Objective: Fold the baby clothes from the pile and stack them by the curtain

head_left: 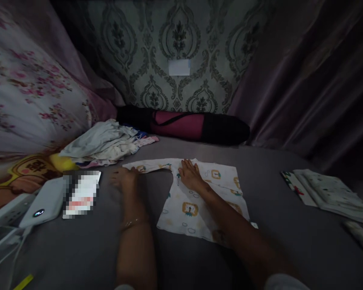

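A small white long-sleeved shirt point(175, 219) with orange and green prints lies spread on the grey sheet in front of me. One of its sleeves stretches out to the left. At the end of that sleeve, my left hand point(125, 177) is closed on the cuff; its fingers are slightly blurred. My right hand point(190, 175) lies flat on the upper part of the shirt near the collar, fingers stretched out. My right forearm covers part of the shirt's lower right side.
A heap of clothes point(99, 139) lies at the back left. Nearer are a phone point(82, 193), a white power bank point(45, 201) and a power strip point(10, 213). A black and magenta long bag point(178, 125) rests along the wall. Folded clothes point(332, 191) lie at right.
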Demonstrator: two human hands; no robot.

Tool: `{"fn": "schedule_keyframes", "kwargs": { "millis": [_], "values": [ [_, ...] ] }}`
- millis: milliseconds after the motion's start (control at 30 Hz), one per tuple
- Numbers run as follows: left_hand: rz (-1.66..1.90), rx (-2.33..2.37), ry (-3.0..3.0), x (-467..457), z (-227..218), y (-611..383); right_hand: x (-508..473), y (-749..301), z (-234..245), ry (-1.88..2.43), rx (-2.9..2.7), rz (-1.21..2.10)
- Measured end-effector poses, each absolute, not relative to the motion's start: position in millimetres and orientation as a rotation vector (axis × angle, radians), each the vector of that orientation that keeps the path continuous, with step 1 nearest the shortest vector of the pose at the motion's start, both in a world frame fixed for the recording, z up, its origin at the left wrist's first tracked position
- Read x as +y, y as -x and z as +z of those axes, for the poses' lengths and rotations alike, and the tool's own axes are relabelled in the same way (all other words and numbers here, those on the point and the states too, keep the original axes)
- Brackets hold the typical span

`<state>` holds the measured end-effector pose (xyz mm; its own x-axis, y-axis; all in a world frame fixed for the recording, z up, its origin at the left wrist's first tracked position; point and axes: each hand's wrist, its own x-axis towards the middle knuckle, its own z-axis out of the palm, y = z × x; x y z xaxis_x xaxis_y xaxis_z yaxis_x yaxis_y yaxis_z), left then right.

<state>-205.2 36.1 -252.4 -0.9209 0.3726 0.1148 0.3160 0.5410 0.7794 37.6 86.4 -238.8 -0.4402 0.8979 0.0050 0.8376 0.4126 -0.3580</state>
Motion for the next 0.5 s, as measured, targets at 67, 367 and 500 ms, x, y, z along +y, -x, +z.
{"fn": "schedule_keyframes", "kwargs": {
  "millis": [67, 367, 500],
  "values": [
    [1.32, 2.767, -0.573, 39, -252, 201, 90, -31, -240, 1.507, -2.474, 0.447],
    [1.377, 2.619, -0.529, 41, -242, 208, 110, -7, -250, 1.522, -2.392, 0.408],
    [1.646, 2.36, -0.589, 57, -237, 210, 107, -3, -257, 1.549, -2.364, 0.371]
  ]
}}
